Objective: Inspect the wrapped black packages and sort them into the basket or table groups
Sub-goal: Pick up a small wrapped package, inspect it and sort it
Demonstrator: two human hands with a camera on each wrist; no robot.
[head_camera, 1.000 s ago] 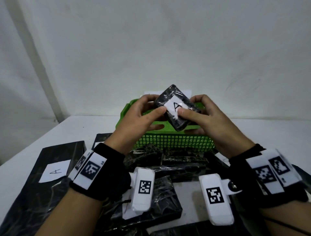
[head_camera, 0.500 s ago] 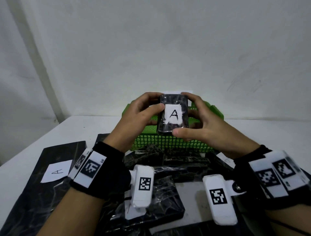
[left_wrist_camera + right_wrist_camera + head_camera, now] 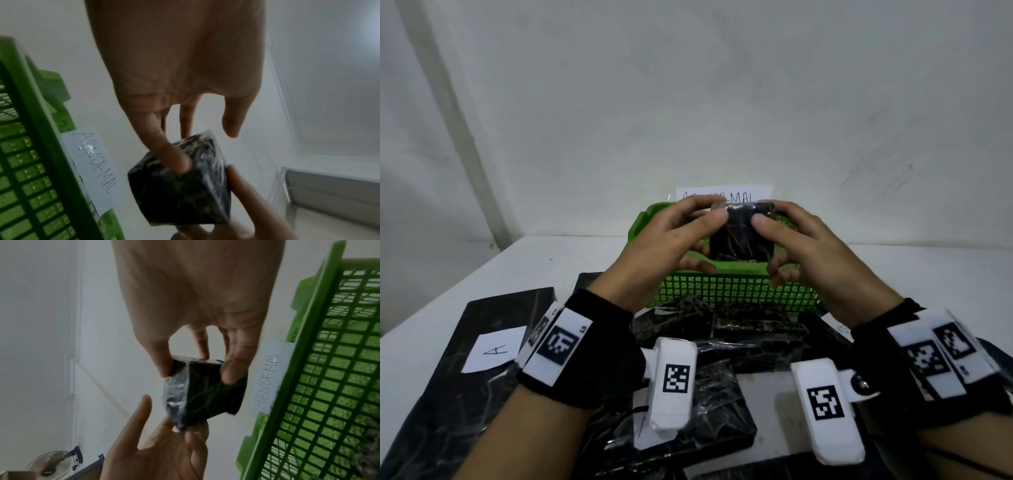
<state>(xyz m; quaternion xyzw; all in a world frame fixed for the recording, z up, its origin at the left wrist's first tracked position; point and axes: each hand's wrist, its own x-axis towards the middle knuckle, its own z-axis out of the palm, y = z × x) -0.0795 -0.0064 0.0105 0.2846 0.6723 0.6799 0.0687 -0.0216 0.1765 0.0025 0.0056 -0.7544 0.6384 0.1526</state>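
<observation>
Head view, far left: a flat black sheet [image 3: 448, 387] lies on the white table [image 3: 558, 253] at 8 o'clock, with a paper slip [image 3: 494, 348] marked "A" on it.
Left hand: the left hand [image 3: 664, 246] is at 11 o'clock from the centre, fingers curled, thumb pressed on the near face of a small black package [image 3: 741, 240] and fingertips at its far edge.
Package: wrapped in shiny film, held up in the air between both hands, just above the near rim of the green basket [image 3: 722, 291] (its dark face is toward the camera).
Basket sign: a white paper [image 3: 722, 195] behind the basket at 12 o'clock reads "ABNORMAL" in the wrist views.
Right hand: the right hand [image 3: 808, 250] at 1 o'clock pinches the package's right side, thumb in front, fingers curled behind.
Near pile: more wrapped black packages [image 3: 750, 335] lie heaped at 6 o'clock, just in front of the basket.
Far right: bare table runs off at 3 o'clock.
</observation>
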